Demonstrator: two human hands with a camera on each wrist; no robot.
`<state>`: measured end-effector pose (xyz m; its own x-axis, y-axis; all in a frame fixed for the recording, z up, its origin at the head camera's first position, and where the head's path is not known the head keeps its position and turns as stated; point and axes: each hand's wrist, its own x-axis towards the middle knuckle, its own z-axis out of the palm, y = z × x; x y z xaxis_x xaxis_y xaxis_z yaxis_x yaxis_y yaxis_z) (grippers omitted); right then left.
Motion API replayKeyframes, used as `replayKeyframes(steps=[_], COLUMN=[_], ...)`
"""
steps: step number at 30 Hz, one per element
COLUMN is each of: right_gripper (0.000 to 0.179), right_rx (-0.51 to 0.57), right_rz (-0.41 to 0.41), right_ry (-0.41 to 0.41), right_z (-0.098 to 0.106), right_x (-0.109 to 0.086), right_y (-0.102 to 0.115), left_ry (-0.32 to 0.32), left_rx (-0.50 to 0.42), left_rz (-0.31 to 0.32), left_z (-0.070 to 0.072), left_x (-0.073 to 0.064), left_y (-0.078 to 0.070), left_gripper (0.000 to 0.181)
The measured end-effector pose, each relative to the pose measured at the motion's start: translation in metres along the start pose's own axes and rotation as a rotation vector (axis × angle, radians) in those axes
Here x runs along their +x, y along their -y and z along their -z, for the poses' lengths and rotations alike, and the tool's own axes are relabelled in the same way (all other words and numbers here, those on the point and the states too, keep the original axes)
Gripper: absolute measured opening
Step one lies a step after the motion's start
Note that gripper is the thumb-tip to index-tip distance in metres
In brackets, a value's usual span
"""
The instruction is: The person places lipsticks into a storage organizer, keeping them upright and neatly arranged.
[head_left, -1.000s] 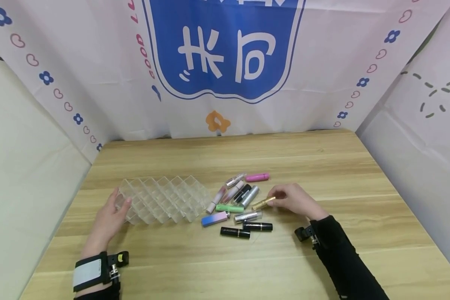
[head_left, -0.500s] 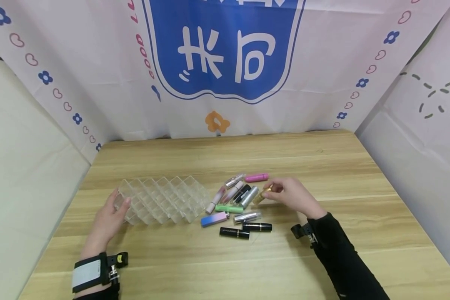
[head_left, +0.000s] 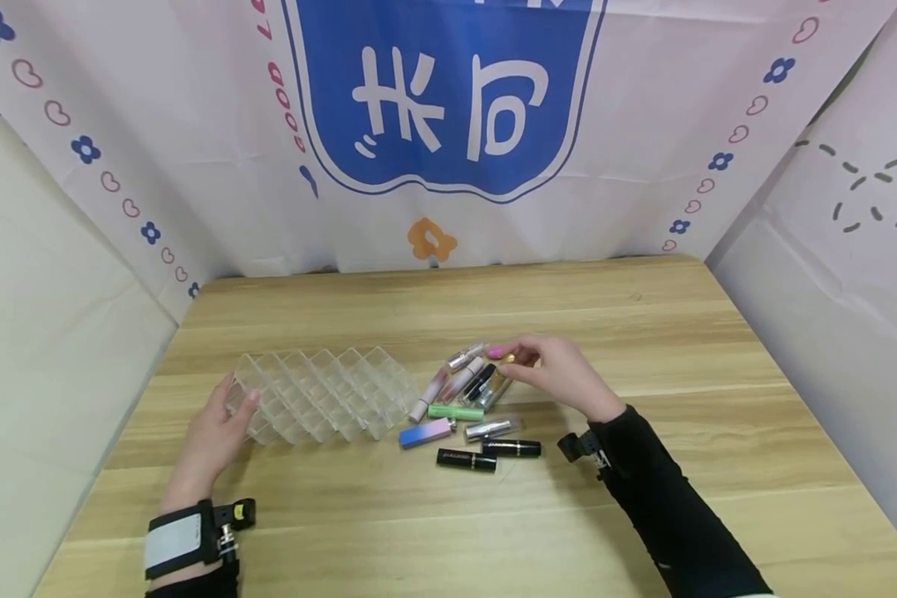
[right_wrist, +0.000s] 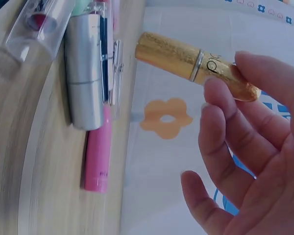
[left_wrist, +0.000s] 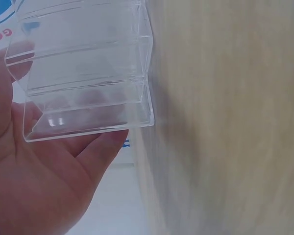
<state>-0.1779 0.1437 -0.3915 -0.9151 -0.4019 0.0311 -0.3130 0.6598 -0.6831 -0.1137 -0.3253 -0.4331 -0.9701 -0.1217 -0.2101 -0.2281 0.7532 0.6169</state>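
My left hand [head_left: 211, 436] grips the near left end of a clear acrylic lipstick organizer [head_left: 321, 397] with slanted compartments. The left wrist view shows the fingers behind the organizer's wall [left_wrist: 83, 68]. My right hand [head_left: 564, 375] pinches a gold lipstick tube [right_wrist: 174, 55] by one end, between thumb and fingertips. It is lifted off the table, tilted, over the pile. Below it lie a silver lipstick tube [right_wrist: 85, 73] and a pink tube [right_wrist: 98, 152], the pink one partly hidden by the hand in the head view.
Several more cosmetics lie between organizer and right hand: a green tube [head_left: 456, 412], a blue-and-pink tube [head_left: 426, 433], a clear-capped silver lipstick [head_left: 491, 428] and two black tubes [head_left: 467, 460]. A printed cloth [head_left: 374, 232] hangs behind the wooden table [head_left: 433, 531].
The gold lipstick rose off the table in my right hand, turned more upright, and moved left and away over the pile. My left hand stayed on the organizer.
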Motion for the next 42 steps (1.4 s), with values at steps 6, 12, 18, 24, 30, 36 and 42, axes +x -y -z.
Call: replayKeyframes(steps=[6,12,18,24,30,36,42], right_gripper=[0.023,0.026,0.024,0.022,0.021,0.022,0.021], right_rx=[0.016,-0.004,-0.039,-0.043,-0.091,-0.079,-0.057], right_rz=[0.019,0.05,0.101,0.126,0.164,0.189,0.182], right_ry=[-0.01,0.001,-0.003,0.015,0.002,0.021,0.017], right_z=[-0.005,-0.009,-0.013,-0.018,-0.025,-0.033,-0.042], right_x=[0.004,0.009,0.018,0.027,0.034,0.04,0.045], right_y=[0.005,0.016,0.028,0.038,0.048,0.058,0.067], left_ry=[-0.002,-0.001,-0.022,-0.036,-0.041,-0.033,-0.033], left_rx=[0.009,-0.013,-0.033,-0.047,-0.064,-0.08,-0.104], left_rz=[0.006,0.025,0.023,0.015,0.013,0.02,0.024], left_z=[-0.002,-0.003,-0.006,-0.006,-0.006,-0.003,-0.003], left_x=[0.001,0.001,0.0,0.001,0.002,0.002,0.002], left_y=[-0.001,0.001,0.004,0.002,0.0,-0.001,0.0], left_gripper=[0.081,0.081,0.08,0.079,0.079,0.079,0.078])
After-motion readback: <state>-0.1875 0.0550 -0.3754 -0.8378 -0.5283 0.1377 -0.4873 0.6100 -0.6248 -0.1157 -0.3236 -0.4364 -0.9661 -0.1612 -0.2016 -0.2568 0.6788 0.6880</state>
